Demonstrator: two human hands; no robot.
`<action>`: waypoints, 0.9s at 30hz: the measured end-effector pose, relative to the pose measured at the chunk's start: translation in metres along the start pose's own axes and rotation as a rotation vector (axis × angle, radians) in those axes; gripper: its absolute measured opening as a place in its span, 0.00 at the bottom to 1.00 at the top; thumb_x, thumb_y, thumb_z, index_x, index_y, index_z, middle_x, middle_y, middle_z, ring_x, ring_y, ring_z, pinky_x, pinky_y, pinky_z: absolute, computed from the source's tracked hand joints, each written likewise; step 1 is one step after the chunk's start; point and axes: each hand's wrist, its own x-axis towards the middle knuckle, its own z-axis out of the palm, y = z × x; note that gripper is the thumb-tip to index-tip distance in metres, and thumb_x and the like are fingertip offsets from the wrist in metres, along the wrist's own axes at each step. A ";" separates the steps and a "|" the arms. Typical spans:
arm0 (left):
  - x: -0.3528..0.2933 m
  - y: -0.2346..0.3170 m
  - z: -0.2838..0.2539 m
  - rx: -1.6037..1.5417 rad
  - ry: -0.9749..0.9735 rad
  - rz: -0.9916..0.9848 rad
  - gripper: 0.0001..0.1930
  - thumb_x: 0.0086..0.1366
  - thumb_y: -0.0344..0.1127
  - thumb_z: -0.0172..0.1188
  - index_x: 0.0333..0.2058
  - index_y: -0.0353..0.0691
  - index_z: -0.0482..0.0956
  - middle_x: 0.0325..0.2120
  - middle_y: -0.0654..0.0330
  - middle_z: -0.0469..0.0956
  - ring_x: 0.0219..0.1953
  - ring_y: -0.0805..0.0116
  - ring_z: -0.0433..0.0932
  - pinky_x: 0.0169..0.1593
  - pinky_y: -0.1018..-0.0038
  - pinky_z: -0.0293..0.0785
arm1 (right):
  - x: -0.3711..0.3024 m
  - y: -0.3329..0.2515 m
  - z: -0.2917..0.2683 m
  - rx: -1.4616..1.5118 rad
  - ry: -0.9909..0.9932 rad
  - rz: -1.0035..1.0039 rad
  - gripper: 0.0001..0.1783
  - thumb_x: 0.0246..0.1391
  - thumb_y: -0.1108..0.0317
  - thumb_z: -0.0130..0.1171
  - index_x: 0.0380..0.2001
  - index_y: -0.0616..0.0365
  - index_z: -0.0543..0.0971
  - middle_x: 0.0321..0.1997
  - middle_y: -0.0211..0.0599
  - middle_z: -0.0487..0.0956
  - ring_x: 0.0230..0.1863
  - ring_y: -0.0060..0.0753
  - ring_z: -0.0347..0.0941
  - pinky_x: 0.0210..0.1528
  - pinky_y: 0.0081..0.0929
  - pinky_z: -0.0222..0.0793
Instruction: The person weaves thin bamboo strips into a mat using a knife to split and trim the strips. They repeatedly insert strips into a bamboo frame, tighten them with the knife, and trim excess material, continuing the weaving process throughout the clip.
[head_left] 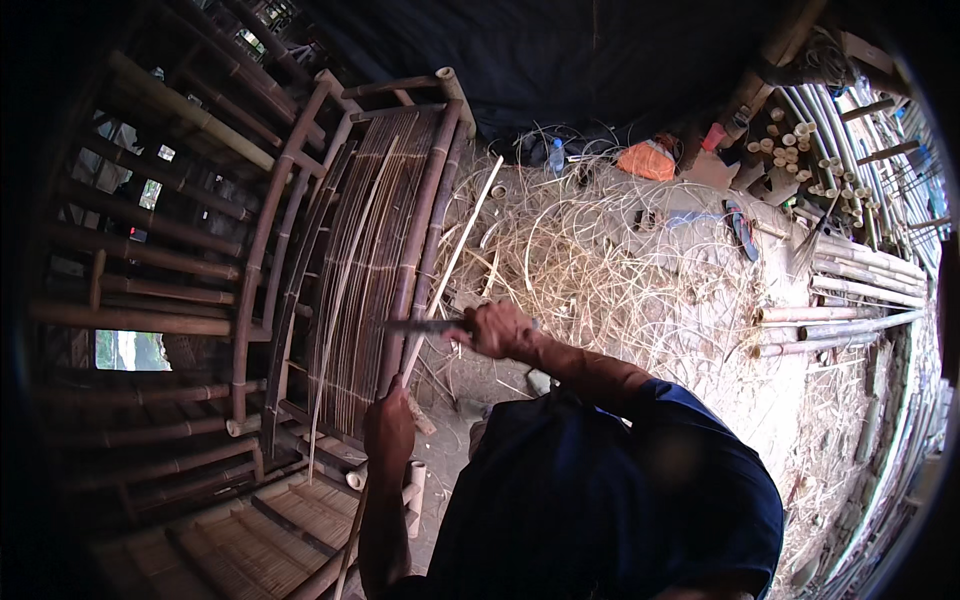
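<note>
A long, pale bamboo strip point(461, 245), pointing toward one o'clock, is gripped by the left hand point(388, 428); a dark, flat-bladed knife point(432, 326) is held across it by the right hand point(500, 330). Work on the strip seems unfinished; curled, straw-coloured shavings point(600, 255) are strewn toward two o'clock.

Your strip point(462, 245), pale, long and narrow, slants up and away from your left hand point(388, 425). Your knife point(425, 326), dark-bladed, lies in your right hand point(498, 330), pointing left across the strip; contact is unclear.
</note>
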 end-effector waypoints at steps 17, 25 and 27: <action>-0.118 -0.022 -0.033 0.125 0.031 0.160 0.26 0.63 0.32 0.60 0.61 0.45 0.70 0.37 0.54 0.81 0.37 0.56 0.82 0.36 0.64 0.77 | 0.047 0.126 -0.074 -0.339 0.415 -0.095 0.44 0.62 0.26 0.37 0.20 0.58 0.79 0.13 0.39 0.73 0.14 0.32 0.72 0.16 0.35 0.68; -0.204 -0.061 -0.034 0.108 -0.027 0.064 0.17 0.67 0.30 0.57 0.54 0.38 0.77 0.33 0.52 0.82 0.34 0.52 0.82 0.32 0.61 0.77 | 0.068 0.280 -0.150 -0.345 0.683 0.479 0.42 0.58 0.24 0.43 0.20 0.56 0.76 0.22 0.47 0.77 0.27 0.51 0.78 0.32 0.47 0.75; -0.213 -0.062 -0.032 -0.050 0.247 0.172 0.15 0.69 0.31 0.56 0.53 0.35 0.78 0.33 0.46 0.80 0.33 0.45 0.79 0.34 0.54 0.73 | 0.056 0.307 -0.196 -0.141 0.637 0.719 0.45 0.56 0.23 0.44 0.27 0.60 0.82 0.30 0.58 0.82 0.39 0.59 0.82 0.38 0.48 0.76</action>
